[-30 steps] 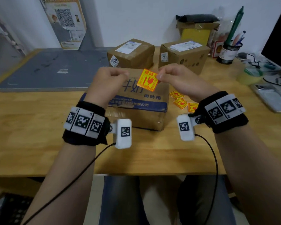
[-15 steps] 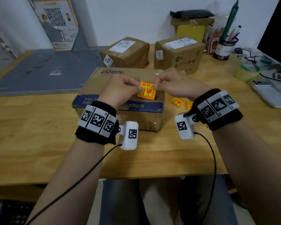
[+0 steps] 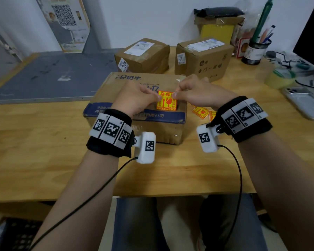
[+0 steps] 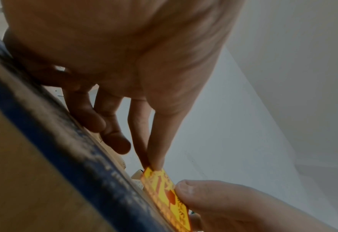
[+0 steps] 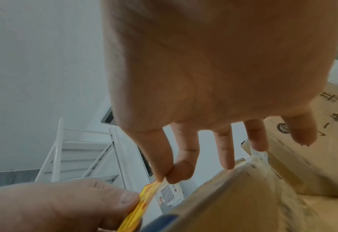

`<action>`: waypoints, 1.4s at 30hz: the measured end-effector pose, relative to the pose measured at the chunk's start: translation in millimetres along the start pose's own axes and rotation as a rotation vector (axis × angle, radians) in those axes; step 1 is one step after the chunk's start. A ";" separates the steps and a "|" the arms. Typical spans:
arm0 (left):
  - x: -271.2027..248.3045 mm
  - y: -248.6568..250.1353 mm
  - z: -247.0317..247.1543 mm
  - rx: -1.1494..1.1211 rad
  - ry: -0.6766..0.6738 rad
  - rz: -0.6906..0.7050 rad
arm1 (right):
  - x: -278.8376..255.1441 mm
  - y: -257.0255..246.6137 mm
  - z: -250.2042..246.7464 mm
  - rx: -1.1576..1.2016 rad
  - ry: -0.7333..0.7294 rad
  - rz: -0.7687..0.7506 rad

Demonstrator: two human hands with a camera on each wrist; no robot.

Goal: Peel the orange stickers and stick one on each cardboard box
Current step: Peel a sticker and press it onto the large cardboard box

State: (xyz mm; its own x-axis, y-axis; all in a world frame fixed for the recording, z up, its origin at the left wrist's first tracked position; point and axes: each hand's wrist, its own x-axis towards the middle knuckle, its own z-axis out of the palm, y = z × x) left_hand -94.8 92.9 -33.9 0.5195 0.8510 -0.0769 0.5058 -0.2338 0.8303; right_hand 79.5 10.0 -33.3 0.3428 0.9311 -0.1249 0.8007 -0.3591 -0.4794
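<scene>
An orange sticker (image 3: 166, 103) hangs just over the near right part of the large cardboard box (image 3: 116, 87) with a blue band. My left hand (image 3: 157, 97) pinches its top left corner and my right hand (image 3: 174, 95) pinches its top right corner. The left wrist view shows the sticker (image 4: 164, 193) held between thumb and forefinger above the box's blue edge (image 4: 68, 153). In the right wrist view the sticker (image 5: 140, 204) appears edge-on. Two smaller cardboard boxes (image 3: 143, 57) (image 3: 201, 58) stand behind. Spare orange stickers (image 3: 200, 112) lie on the table to the right.
A grey mat (image 3: 49, 75) covers the table's left rear. A pen cup (image 3: 254, 51), a tape roll (image 3: 279, 78), a phone (image 3: 304, 102) and cables crowd the right side. A yellow box (image 3: 217, 29) sits at the back wall. The wooden table (image 3: 34, 151) runs across the front.
Both hands have lowered the sticker from mid-air down toward the large box's top, near its right front. The head view has tilted slightly.
</scene>
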 end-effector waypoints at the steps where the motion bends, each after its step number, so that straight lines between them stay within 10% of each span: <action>1: 0.5 0.0 0.6 0.009 -0.006 0.002 | -0.3 0.8 1.0 0.003 0.003 0.004; 28: 0.2 -9.7 10.0 0.141 0.056 0.031 | -10.5 0.4 7.3 -0.023 0.013 -0.001; 35: -2.0 -12.4 10.0 0.113 0.042 0.051 | -15.2 -2.0 2.7 -0.102 0.151 0.191; 42: 5.4 -21.6 7.5 0.081 0.068 0.103 | -28.5 6.7 16.9 0.254 0.286 -0.224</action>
State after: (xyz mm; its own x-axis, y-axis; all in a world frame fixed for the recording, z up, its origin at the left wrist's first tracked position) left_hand -97.7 99.0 -56.4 0.5252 0.8497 0.0467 0.5071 -0.3565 0.7847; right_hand 66.8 -17.9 -47.6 0.3250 0.9161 0.2350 0.7369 -0.0895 -0.6700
